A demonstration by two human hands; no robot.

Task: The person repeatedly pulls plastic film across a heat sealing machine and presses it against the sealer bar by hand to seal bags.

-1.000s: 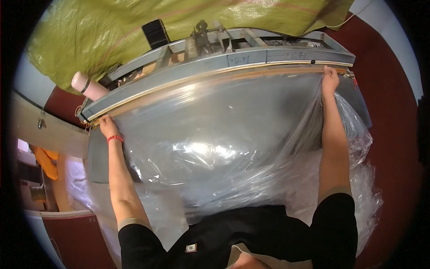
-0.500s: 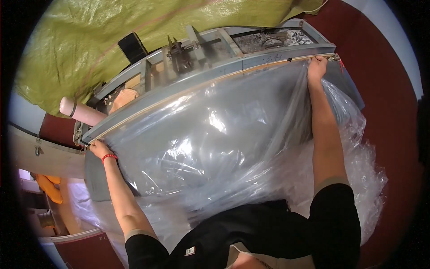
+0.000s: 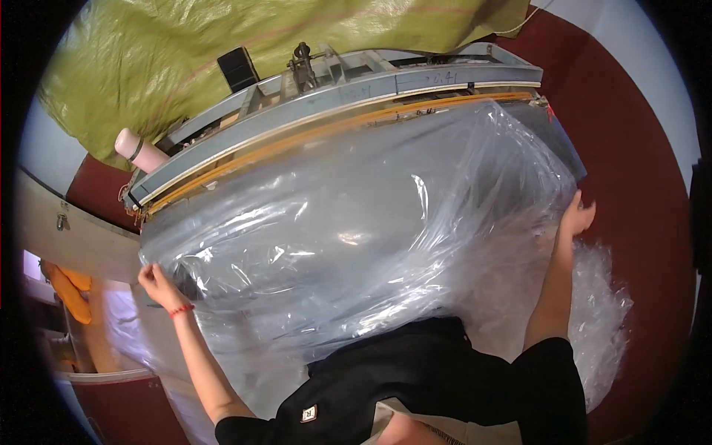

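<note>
A wide sheet of clear plastic film (image 3: 326, 215) spreads over a grey surface in front of me, wrinkled and shiny, its near part bunched against my black shirt. At the film's left edge, my left hand (image 3: 159, 286), with a red bead bracelet at the wrist, has its fingertips pinched on the plastic. My right hand (image 3: 577, 216) is at the film's right edge, apparently gripping it between thumb and fingers, though the grip is partly hidden. Beyond the film lies a long grey metal frame (image 3: 334, 102); an orange strip (image 3: 326, 130) runs below its front bar.
Behind the frame hangs a yellow-green woven sheet (image 3: 170, 67) with a black phone (image 3: 237, 69) on it. A pink bottle (image 3: 141, 151) lies by the frame's left end. Loose film (image 3: 604, 326) heaps at the right over the dark red floor (image 3: 645, 245).
Both hands have drawn back from the frame toward me, the right one also outward. The film's far edge has come away from the bar. The frame has tilted up, baring the orange strip.
</note>
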